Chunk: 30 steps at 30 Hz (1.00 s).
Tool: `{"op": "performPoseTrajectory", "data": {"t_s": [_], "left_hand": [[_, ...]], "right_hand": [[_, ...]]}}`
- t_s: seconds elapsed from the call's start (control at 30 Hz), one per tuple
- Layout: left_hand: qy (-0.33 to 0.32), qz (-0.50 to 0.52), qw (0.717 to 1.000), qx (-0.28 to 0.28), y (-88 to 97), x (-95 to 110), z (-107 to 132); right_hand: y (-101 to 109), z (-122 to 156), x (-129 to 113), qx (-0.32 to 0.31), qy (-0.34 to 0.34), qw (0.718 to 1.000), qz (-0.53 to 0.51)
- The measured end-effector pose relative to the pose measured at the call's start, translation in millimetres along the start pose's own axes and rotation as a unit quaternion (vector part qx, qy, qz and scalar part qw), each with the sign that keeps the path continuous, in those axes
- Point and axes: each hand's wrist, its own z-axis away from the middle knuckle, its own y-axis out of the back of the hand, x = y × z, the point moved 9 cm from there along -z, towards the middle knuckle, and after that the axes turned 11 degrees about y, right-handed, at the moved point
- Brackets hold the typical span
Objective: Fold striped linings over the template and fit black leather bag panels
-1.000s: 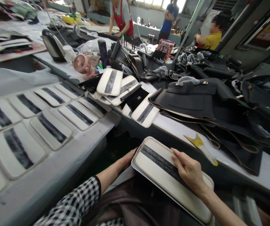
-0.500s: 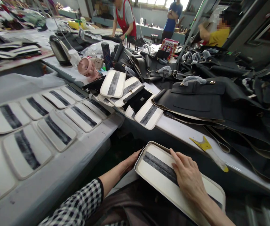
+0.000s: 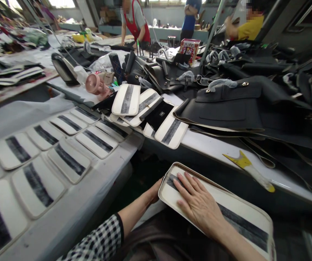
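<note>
A white rounded-corner bag panel (image 3: 228, 197) with a dark stripe and a raised rim rests tilted over my lap. My left hand (image 3: 155, 191) grips its far left end; the fingers are hidden behind the edge. Flat on the panel's face lies my right hand (image 3: 199, 204), fingers stretched out across the stripe near the left end. To the left, several similar striped panels (image 3: 96, 141) are laid out in rows on a pale table (image 3: 90, 203). More lie overlapped at the table corner ahead, with a black flap piece (image 3: 158, 114) among them.
Black leather bag pieces (image 3: 226, 105) pile up on the right-hand table. A yellow-and-white scraper (image 3: 250, 169) lies at its edge. A pink fan (image 3: 96, 85) and a steel kettle (image 3: 64, 69) stand farther back. Several people are beyond, one in a red apron (image 3: 135, 23).
My right hand has slid along the panel toward its far left end and now lies flatter. My left hand keeps hold of that end. The view has shifted slightly.
</note>
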Motion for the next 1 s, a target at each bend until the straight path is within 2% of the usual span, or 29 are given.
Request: {"op": "performPoseTrajectory", "data": {"t_s": [0.07,0.13,0.23,0.33,0.43,0.57,0.67,0.77,1.0], "left_hand": [[-0.013,0.007,1.0,0.005,2.2,5,5],[-0.048,-0.014,0.998,0.04,10.1,17,18],[-0.136,-0.142,0.972,0.126,19.9,48,54],[-0.198,-0.307,0.916,0.166,8.8,75,88],[-0.239,-0.438,0.841,0.209,-7.7,92,106],[-0.296,-0.548,0.739,0.258,-27.7,103,113],[-0.307,-0.593,0.694,0.267,-36.1,104,112],[-0.3,-0.624,0.671,0.265,-40.4,104,110],[-0.283,-0.64,0.67,0.247,-45.7,104,109]], "right_hand": [[1,0,3,0.009,-0.034,0.999,-0.004],[0,0,3,0.014,-0.045,0.999,-0.009],[-2,-1,1,0.023,-0.043,0.999,-0.012],[-1,-1,1,0.038,-0.047,0.998,-0.015],[1,0,2,0.051,-0.051,0.997,-0.019],[6,1,2,0.07,-0.051,0.996,-0.016],[8,0,3,0.08,-0.053,0.995,-0.013],[7,1,5,0.081,-0.057,0.995,-0.021],[2,3,9,0.076,-0.073,0.993,-0.044]]}}
